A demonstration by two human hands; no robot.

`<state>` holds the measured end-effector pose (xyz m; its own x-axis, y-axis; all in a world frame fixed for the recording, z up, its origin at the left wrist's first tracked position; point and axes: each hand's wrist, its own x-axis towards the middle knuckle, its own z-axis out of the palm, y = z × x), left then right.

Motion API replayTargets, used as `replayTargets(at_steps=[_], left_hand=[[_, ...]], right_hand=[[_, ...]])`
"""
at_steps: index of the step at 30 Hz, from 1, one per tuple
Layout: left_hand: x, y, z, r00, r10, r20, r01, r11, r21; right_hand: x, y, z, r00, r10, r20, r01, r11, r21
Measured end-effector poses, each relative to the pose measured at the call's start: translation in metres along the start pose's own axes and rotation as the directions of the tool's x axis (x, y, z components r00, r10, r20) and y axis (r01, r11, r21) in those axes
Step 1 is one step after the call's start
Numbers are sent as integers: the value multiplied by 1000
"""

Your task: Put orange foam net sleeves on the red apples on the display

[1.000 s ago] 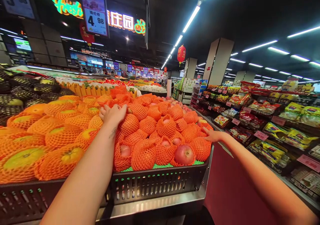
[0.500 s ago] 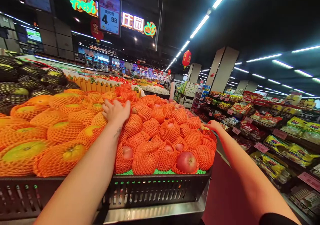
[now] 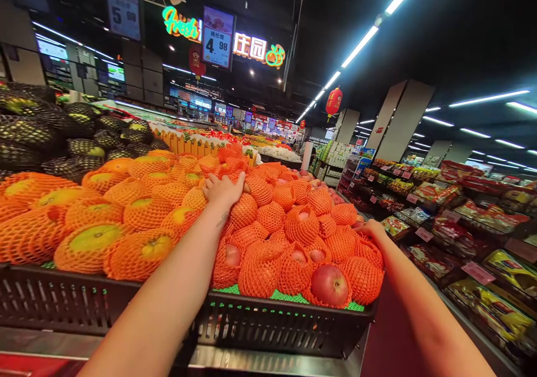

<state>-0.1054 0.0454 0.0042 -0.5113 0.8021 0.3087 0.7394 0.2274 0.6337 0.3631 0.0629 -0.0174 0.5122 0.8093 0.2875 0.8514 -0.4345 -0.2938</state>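
My left hand (image 3: 224,191) rests palm down with its fingers apart on the netted fruit at the back, where the oranges meet the apples. An orange (image 3: 145,252) in orange foam netting lies among others like it left of my forearm. To the right of it is a heap of apples in redder foam nets; one red apple (image 3: 330,284) shows bare at the front. My right hand (image 3: 372,230) is at the right edge of this heap, by the apples there. Its fingertips are partly hidden, so its grip does not show.
Black slotted crates (image 3: 277,324) hold the fruit above a metal ledge (image 3: 268,360). Dark netted fruits (image 3: 84,121) are piled at the far left. Shelves of packaged food (image 3: 489,265) line the right side across the aisle. Price screens (image 3: 218,36) hang overhead.
The view has swung left, so the scene sits farther right. My left hand's fingers have lowered onto the fruit. My right hand has come slightly nearer along the heap's edge.
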Motion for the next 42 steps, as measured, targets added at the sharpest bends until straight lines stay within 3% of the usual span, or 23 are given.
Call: replayTargets(at_steps=[4, 6, 7, 9, 11, 13, 15, 19, 24, 27, 29, 31, 33, 34, 36, 38, 39, 40, 42], left_hand=[[3, 0, 1, 999, -20, 38, 20, 1000, -10], [2, 1, 0, 1000, -6, -2, 6, 999, -31], [1, 2, -1, 999, 0, -45, -2, 999, -53], [0, 3, -4, 985, 21, -169, -40, 993, -114], [-3, 4, -8, 948, 61, -311, -123, 975, -184], [-7, 4, -14, 897, 106, -429, -230, 941, -247], [-12, 4, -20, 849, 120, -515, -307, 904, -296], [-24, 5, -28, 784, 119, -609, -371, 877, -306], [-28, 6, -30, 778, 275, -564, -502, 812, -297], [-27, 8, -29, 798, 289, -529, -531, 751, -392], [-26, 12, -27, 821, 278, -498, -535, 679, -503], [-24, 17, -25, 862, 266, -432, -504, 550, -666], [-23, 21, -26, 905, 291, -310, -403, 360, -841], [-23, 22, -27, 914, 328, -239, -331, 260, -907], [-27, 23, -32, 885, 451, -115, -182, 108, -977], [-33, 22, -38, 804, 594, -17, -71, 68, -995], [-37, 21, -41, 749, 661, 42, -29, 96, -995], [-41, 20, -43, 683, 722, 111, 2, 150, -989], [-46, 19, -45, 535, 804, 258, 16, 296, -955]], right_hand=[[-12, -5, -26, 979, 46, -199, -35, 998, 60], [-24, -13, -47, 930, 2, -368, 69, 981, 179], [-32, -19, -59, 897, -60, -438, 185, 951, 248], [-52, -38, -81, 856, -99, -507, 310, 884, 350], [-78, -64, -98, 832, -252, -494, 477, 779, 407], [-108, -94, -106, 777, -430, -460, 625, 614, 482], [-139, -124, -106, 724, -607, -329, 669, 499, 551], [-191, -167, -86, 563, -810, -164, 751, 418, 511], [-211, -178, -42, 442, -893, -84, 859, 394, 327], [-206, -171, -30, 353, -935, 17, 885, 340, 318], [-204, -167, -29, 324, -944, 52, 888, 323, 327], [-202, -164, -32, 300, -952, 58, 885, 300, 355], [-200, -163, -33, 298, -954, 36, 843, 281, 459], [-198, -163, -33, 320, -947, 9, 789, 272, 551], [-193, -164, -32, 428, -902, -55, 581, 228, 781], [-188, -165, -32, 574, -817, -58, 283, 131, 950], [-186, -165, -32, 627, -778, -36, 150, 75, 986], [-186, -165, -32, 663, -748, -13, 54, 31, 998], [-190, -166, -32, 677, -736, 10, -31, -15, 999]])
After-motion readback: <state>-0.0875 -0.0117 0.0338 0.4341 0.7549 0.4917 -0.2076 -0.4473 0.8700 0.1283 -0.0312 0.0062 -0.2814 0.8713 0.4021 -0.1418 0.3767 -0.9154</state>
